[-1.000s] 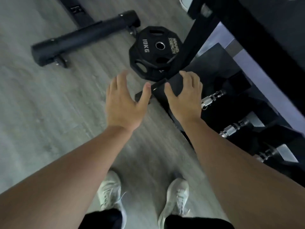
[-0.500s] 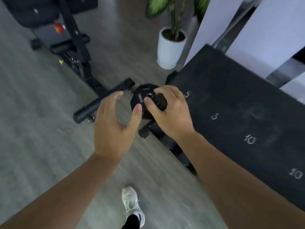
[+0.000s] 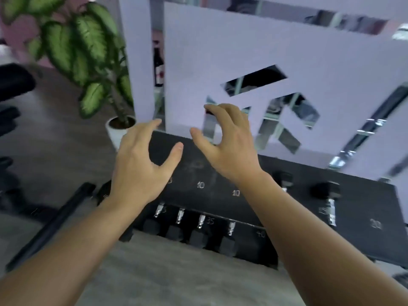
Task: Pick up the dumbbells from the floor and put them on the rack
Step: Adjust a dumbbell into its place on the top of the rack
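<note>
The black dumbbell rack stands in front of me, its top shelf marked with chalked numbers such as 10 and 20. Two black dumbbells rest on the top shelf at the right. Several more dumbbells sit in a row on the lower shelf, chrome handles showing. My left hand hovers over the rack's left end with fingers spread and nothing in it. Just right of it, my right hand is raised above the top shelf, fingers curled but empty. No dumbbell on the floor is in view.
A potted plant in a white pot stands left of the rack. A black bench leg lies on the grey floor at the left. A pale lilac partition with cut-outs rises right behind the rack.
My view has swung up from the floor and weight plate to face the rack and partition. Both hands stayed empty and rose over the rack's top shelf.
</note>
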Available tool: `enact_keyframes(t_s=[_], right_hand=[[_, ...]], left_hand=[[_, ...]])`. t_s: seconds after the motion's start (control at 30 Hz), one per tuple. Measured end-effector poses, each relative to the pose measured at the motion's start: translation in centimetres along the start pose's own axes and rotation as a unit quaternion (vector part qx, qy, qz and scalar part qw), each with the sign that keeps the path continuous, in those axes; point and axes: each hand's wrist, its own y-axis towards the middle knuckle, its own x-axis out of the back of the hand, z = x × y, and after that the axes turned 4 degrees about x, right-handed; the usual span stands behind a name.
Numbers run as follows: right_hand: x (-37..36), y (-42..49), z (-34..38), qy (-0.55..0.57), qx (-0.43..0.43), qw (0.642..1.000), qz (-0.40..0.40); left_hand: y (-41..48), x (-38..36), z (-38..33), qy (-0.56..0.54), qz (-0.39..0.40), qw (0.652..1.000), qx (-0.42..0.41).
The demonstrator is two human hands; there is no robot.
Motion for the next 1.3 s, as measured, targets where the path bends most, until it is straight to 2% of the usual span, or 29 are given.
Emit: enact_keyframes(t_s=[0.13, 0.37, 0.53, 0.7, 0.8, 1.0, 1.3], right_hand=[[6.7, -2.0, -1.4, -0.082, -0.039, 0.995, -0.031], [14.8, -6.5, -3.9, -0.181, -0.108, 0.975, -0.076], [18.9, -9.3, -8.3, -0.208, -0.159, 0.961, -0.087], [21.3, -12.1, -15.4, -0.165, -0.181, 0.963, -0.112], [21.8, -13.1, -20.1, -0.127, -0.199, 0.966, -0.106], [19.8, -13.5, -28.2, -0.066, -0.263, 0.96, -0.075], [9.8, -14.3, -40.4, -0.062, -0.323, 0.941, -0.077]], left_hand=[[0.4, -2.9, -5.3, -0.008, 0.083, 0.994, -0.076], [-1.5, -9.3, -12.4, -0.081, 0.175, 0.974, -0.12], [-3.8, -14.4, -15.9, -0.1, 0.212, 0.967, -0.104], [-5.5, -20.7, -18.1, -0.094, 0.248, 0.963, -0.038], [-5.8, -24.5, -19.0, -0.077, 0.259, 0.963, -0.006], [-3.9, -31.1, -18.6, -0.04, 0.272, 0.962, 0.0], [-1.9, -45.2, -11.6, -0.038, 0.314, 0.948, -0.017]])
